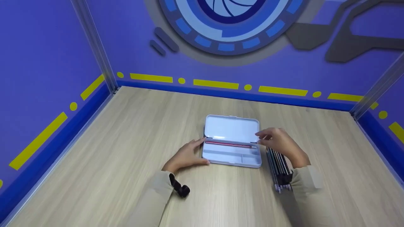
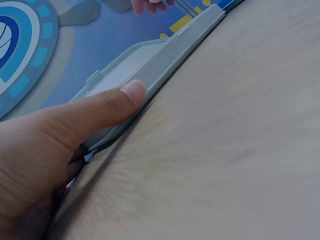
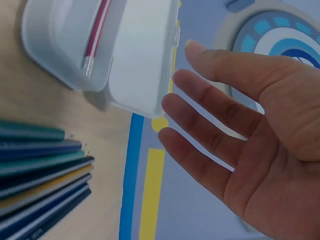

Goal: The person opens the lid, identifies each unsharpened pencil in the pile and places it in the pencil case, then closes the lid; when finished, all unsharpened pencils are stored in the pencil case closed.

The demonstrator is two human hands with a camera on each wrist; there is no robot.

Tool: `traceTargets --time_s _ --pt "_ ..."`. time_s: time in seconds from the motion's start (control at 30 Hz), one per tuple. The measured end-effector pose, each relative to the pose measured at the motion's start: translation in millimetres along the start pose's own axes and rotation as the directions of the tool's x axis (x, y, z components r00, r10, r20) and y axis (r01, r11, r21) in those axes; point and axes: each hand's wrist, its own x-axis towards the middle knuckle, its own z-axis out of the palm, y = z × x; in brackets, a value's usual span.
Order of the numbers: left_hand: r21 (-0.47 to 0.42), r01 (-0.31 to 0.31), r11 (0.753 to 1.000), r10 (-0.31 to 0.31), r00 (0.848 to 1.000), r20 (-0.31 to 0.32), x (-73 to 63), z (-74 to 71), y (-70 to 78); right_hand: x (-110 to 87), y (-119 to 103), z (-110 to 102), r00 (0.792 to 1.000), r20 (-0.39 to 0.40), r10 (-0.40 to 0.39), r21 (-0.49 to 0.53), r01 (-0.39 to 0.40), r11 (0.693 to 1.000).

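An open white pencil case [image 1: 221, 158] lies on the table with its lid [image 1: 232, 126] folded back. One red-and-white pencil [image 1: 229, 144] rests in its long rear compartment. My left hand [image 1: 186, 154] grips the case's left end, the thumb [image 2: 134, 91] on the front wall and the other fingers at the left side, partly hidden. By the right end of the lid is my right hand [image 1: 279, 143], its fingers [image 3: 205, 97] loosely spread with nothing between them. Beneath my right wrist lies a bundle of dark pencils [image 1: 277, 164], partly covered by the forearm.
The wood-grain table [image 1: 142, 126] is bordered by a blue back wall [image 1: 214, 74] with yellow markings and by side walls. Around the left wrist is a black strap [image 1: 180, 186].
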Motion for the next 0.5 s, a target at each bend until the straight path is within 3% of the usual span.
traceTargets --time_s 0.5 --pt "0.016 0.007 1.0 -0.007 1.0 0.002 0.4 0.0 1.4 -33.8 35.1 -9.2 0.987 -0.059 0.15 0.066 -0.146 0.987"
